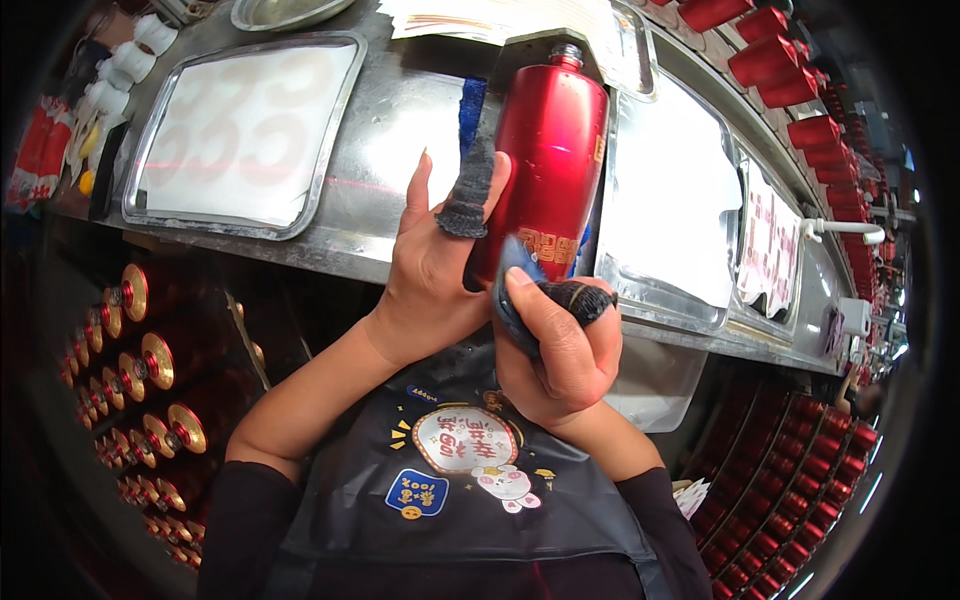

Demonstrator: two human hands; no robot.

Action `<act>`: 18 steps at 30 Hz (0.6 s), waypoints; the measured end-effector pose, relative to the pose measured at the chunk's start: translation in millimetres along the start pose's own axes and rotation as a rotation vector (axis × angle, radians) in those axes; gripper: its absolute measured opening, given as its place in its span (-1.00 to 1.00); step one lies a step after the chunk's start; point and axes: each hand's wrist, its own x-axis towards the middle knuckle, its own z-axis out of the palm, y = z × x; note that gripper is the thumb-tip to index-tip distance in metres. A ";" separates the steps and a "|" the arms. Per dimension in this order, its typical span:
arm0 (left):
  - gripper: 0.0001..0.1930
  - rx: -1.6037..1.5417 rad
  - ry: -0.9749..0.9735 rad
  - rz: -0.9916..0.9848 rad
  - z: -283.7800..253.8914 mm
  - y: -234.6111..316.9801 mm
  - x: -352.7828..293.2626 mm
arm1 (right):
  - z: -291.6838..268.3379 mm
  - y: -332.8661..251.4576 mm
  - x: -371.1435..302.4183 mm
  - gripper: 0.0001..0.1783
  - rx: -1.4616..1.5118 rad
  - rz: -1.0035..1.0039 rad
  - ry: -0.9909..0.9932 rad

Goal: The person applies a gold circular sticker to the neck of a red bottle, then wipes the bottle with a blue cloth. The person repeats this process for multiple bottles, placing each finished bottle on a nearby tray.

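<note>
A glossy red bottle (pixel 550 140) with a bare threaded neck lies lengthwise in front of me, its neck pointing away. Gold patterned lettering marks its near end. My left hand (pixel 425 270) grips the bottle's left side, a black wrap around one finger and another finger stretched outward. Pinched in my right hand (pixel 560 350) is a thin, flexible dark blue-grey piece (pixel 515 300), perhaps a scraper or pad. Its upper edge meets the bottle beside the gold pattern. A black wrap (pixel 580 300) also covers a finger of this hand.
Metal trays with printed sheets flank the bottle, one tray (pixel 330 150) at left and another (pixel 715 290) at right. A paper stack (pixel 450 20) lies beyond. Racks of red bottles with gold collars (pixel 160 360) stand lower left; more red pieces (pixel 800 500) fill the lower right.
</note>
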 end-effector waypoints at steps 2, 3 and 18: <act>-0.06 -0.032 0.004 -0.021 0.5 1.0 1.3 | -5.5 -0.2 2.5 -0.60 0.030 0.053 0.012; -0.05 -0.046 0.010 -0.025 0.8 1.4 1.4 | -7.9 1.2 5.2 -0.68 -0.003 0.071 0.126; -0.10 -0.022 -0.016 0.015 3.1 -2.8 3.0 | -9.1 10.7 8.7 -0.51 0.054 -0.140 -0.055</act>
